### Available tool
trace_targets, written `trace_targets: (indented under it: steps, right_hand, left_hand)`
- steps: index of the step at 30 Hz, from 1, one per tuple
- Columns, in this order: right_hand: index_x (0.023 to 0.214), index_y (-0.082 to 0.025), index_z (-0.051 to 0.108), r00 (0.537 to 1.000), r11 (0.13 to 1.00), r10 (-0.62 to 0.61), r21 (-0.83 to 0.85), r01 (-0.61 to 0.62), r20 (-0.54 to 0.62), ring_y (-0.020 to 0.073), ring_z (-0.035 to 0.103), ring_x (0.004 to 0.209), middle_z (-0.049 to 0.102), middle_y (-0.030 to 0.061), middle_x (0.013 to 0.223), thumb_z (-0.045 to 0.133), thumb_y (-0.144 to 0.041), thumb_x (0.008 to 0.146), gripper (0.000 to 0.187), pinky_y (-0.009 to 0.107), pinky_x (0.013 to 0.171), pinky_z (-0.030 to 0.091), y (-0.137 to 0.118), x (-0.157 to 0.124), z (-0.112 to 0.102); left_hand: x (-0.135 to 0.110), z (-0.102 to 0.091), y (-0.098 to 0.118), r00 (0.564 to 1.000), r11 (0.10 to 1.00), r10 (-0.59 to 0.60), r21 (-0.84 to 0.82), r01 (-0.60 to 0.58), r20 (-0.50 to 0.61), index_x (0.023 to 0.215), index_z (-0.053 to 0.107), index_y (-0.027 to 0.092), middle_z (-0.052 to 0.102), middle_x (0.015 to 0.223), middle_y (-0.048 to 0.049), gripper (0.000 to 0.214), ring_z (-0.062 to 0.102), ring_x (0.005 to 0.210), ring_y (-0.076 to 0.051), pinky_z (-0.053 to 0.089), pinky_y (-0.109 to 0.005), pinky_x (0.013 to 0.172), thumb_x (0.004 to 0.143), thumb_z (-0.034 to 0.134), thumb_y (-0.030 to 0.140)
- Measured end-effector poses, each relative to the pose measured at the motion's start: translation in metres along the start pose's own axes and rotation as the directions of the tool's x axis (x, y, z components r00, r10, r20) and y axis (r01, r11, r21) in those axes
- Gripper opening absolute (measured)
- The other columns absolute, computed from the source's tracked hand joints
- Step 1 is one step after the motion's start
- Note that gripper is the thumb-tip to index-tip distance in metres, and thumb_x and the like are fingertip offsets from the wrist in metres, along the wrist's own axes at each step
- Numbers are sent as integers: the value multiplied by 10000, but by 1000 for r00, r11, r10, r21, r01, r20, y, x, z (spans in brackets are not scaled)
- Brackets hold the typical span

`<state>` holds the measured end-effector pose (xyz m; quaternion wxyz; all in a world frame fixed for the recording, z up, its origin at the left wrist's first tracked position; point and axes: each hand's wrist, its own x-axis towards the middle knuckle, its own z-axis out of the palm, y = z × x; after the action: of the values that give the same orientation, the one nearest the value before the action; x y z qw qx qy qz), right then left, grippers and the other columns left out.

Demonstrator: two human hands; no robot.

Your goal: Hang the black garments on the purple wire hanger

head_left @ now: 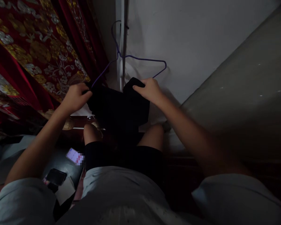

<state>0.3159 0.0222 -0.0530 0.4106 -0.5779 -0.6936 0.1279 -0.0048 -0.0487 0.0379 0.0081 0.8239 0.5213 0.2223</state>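
Observation:
A black garment (117, 106) hangs between my two hands above my knees; its exact kind is lost in the dim light. My left hand (78, 95) pinches its upper left edge, close to the left arm of a purple hanger (145, 58). On the other side, my right hand (151, 89) grips the upper right part with the thumb on top. The hanger's hook points up beside a pale vertical frame, and its lower part is hidden behind the cloth and my right hand.
Red curtains (44, 53) with gold and silver patterns drape at the left. A pale wall (178, 34) rises ahead. Beside my left leg, a dark surface (53, 156) bears a lit phone (74, 155), a black object (56, 177) and a white piece (65, 190).

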Motion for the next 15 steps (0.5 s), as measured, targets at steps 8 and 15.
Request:
trace_targets:
  steps: [8,15]
  right_hand:
    - [800,-218,628,997,981,-8,193,24,-83,249,668,849,675,57,812,622,-451,905,255,373,749,539,8,-19,11]
    - [1055,-184,725,919,973,-101,154,170,-381,288,678,1101,737,121,1082,625,-377,966,235,449,895,565,39,14,-44]
  left_hand:
    - [61,21,-8,989,991,99,-77,-108,-113,1307,591,184,727,1048,-52,378,668,1067,-226,486,-366,988,934,532,178]
    - [74,9,-26,989,988,142,-51,-144,-38,1202,692,187,739,1073,-41,316,619,1011,-220,458,-399,1018,976,478,242]
